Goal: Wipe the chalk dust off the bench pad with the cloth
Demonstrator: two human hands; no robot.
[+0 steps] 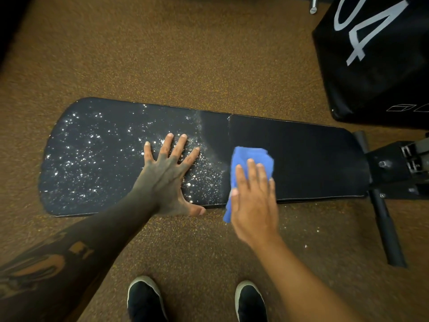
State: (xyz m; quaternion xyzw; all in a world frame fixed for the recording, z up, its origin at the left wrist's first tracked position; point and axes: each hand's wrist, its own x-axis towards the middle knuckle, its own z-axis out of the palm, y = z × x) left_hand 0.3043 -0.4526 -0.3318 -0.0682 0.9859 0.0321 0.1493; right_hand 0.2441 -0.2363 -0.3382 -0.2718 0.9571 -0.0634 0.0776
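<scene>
1. bench pad [301,159]: a long black cushion with rounded ends, matte and finely grained, lying crosswise above the speckled brown floor [162,54] in front of the person's shoes [144,298].
2. progress: the pad's right portion looks clean and dark; the left portion carries chalk dust [92,147] as white flecks and clumps, with a pale curved smear marking the boundary near the middle. judged from this, roughly half the surface remains to be wiped.
3. cloth [251,156]: soft blue fabric, bunched and folded, pressed on the pad at that boundary, one tail hanging over the near edge.
4. right hand [253,201]: fingers together and fairly flat, pinning the cloth down.
5. left hand [167,177]: fingers spread wide, palm braced on the dusty part, holding nothing.
6. surroundings: a black padded block [376,66] with pale lettering at upper right; the dark metal frame [390,173] at the pad's right end.
</scene>
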